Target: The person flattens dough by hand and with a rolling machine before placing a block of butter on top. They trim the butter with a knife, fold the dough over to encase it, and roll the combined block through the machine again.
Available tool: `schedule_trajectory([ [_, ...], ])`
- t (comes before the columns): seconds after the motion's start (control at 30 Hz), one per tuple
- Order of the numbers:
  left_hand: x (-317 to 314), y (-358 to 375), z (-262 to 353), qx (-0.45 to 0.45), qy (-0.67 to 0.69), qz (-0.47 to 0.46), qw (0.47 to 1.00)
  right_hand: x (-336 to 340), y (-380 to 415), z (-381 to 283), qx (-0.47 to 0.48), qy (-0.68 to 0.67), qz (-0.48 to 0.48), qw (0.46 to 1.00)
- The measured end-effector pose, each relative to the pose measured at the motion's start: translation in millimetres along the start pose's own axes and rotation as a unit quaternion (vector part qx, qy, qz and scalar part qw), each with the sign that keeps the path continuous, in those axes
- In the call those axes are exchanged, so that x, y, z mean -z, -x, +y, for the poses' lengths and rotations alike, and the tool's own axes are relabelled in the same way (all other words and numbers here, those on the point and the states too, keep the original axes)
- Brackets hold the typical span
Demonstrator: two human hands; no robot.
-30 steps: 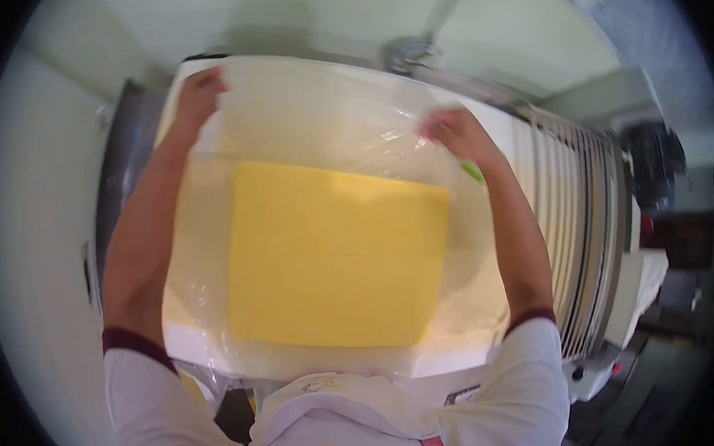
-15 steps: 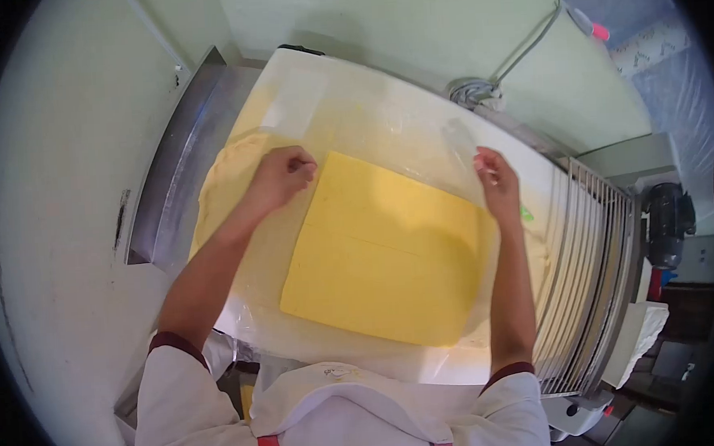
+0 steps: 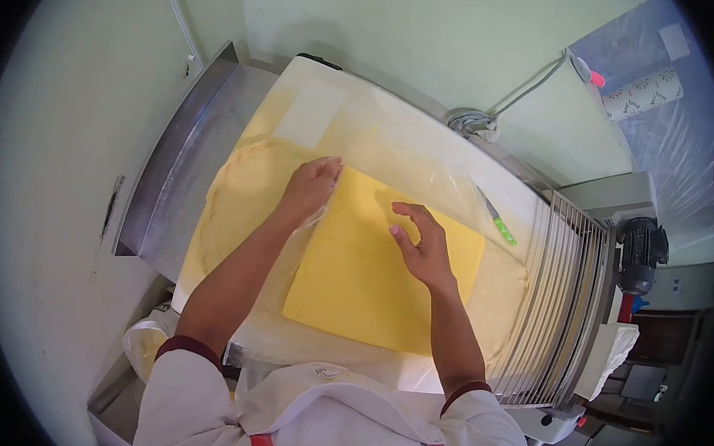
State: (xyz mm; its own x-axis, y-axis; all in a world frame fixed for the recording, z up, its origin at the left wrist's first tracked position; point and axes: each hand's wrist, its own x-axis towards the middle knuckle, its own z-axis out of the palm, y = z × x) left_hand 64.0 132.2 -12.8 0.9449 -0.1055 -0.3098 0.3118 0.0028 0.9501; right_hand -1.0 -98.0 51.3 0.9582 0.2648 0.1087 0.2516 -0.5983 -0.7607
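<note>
A flat yellow rectangular slab, like a sheet of butter (image 3: pixel 368 279), lies on a wide piece of pale rolled dough (image 3: pixel 246 180). My left hand (image 3: pixel 313 189) is at the slab's far left corner, its fingers closed on clear plastic film (image 3: pixel 318 218) that hangs along the slab's left edge. Over the slab's right half hovers my right hand (image 3: pixel 424 244), with thumb and fingers apart and nothing between them. A knife with a green handle (image 3: pixel 503 230) rests to the right, beyond the slab.
The work surface (image 3: pixel 375 101) bears the dough. On the right stands a metal wire guard (image 3: pixel 550 294), with a dark motor (image 3: pixel 643 252) beyond it. A metal panel (image 3: pixel 176 152) rises on the left. Coiled cable (image 3: pixel 471 121) hangs at the wall.
My right hand has moved left from beyond the slab's right edge to above it, uncovering the knife. My left hand has shifted slightly right, to the slab's corner, and plastic film now shows there.
</note>
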Motion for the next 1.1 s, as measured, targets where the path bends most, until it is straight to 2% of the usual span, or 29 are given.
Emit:
schedule_trajectory([
  [0.13,3.0,45.2,1.8,-0.025,-0.118,0.016,0.993,-7.4,13.2,4.2,-0.013,0.014,-0.005,1.000],
  [0.23,26.0,95.4,9.6,-0.038,-0.281,0.037,0.958,-22.0,31.7,2.6,0.017,0.054,-0.003,0.998],
  [0.33,43.6,114.9,7.2,-0.064,-0.345,0.022,0.936,-43.1,47.9,-5.2,0.055,0.092,0.019,0.994],
  [0.43,65.0,102.5,-24.6,-0.077,-0.422,0.089,0.899,-56.4,56.0,-15.4,0.043,0.144,-0.002,0.989],
  [0.53,58.4,101.9,-31.2,-0.098,-0.439,0.139,0.882,-60.3,65.2,-15.0,0.004,0.156,-0.007,0.988],
  [0.6,57.6,109.7,-15.4,0.028,-0.280,0.100,0.954,-61.6,71.6,-12.2,-0.013,0.170,-0.011,0.985],
  [0.63,57.2,112.0,-6.6,0.090,-0.196,0.078,0.973,-63.5,73.2,-11.9,-0.022,0.175,-0.012,0.984],
  [0.73,48.1,108.3,-16.9,-0.036,-0.333,0.039,0.942,-79.0,71.6,-19.8,-0.055,0.217,-0.013,0.975],
  [0.83,27.0,108.9,-10.9,-0.143,-0.190,-0.027,0.971,-93.9,68.7,-18.0,-0.070,0.243,0.027,0.967],
  [0.93,-14.8,113.9,19.6,-0.155,0.074,-0.101,0.980,-81.3,76.3,-3.4,-0.107,0.099,0.088,0.985],
  [0.97,-34.6,127.6,52.1,-0.278,0.104,-0.101,0.950,-72.9,81.4,2.0,-0.129,0.029,0.107,0.985],
  [1.0,-72.3,131.4,63.3,-0.223,0.231,-0.108,0.941,-59.6,90.3,7.0,-0.162,-0.061,0.131,0.976],
  [1.03,-88.3,129.8,84.7,-0.293,0.193,-0.168,0.921,-42.2,98.9,10.0,-0.193,-0.146,0.155,0.958],
  [1.07,-106.2,140.6,115.8,-0.258,0.242,-0.218,0.910,-32.6,109.8,12.0,-0.213,-0.204,0.172,0.940],
  [1.1,-117.2,148.4,146.0,-0.276,0.271,-0.251,0.888,-23.1,122.7,14.6,-0.233,-0.252,0.189,0.920],
])
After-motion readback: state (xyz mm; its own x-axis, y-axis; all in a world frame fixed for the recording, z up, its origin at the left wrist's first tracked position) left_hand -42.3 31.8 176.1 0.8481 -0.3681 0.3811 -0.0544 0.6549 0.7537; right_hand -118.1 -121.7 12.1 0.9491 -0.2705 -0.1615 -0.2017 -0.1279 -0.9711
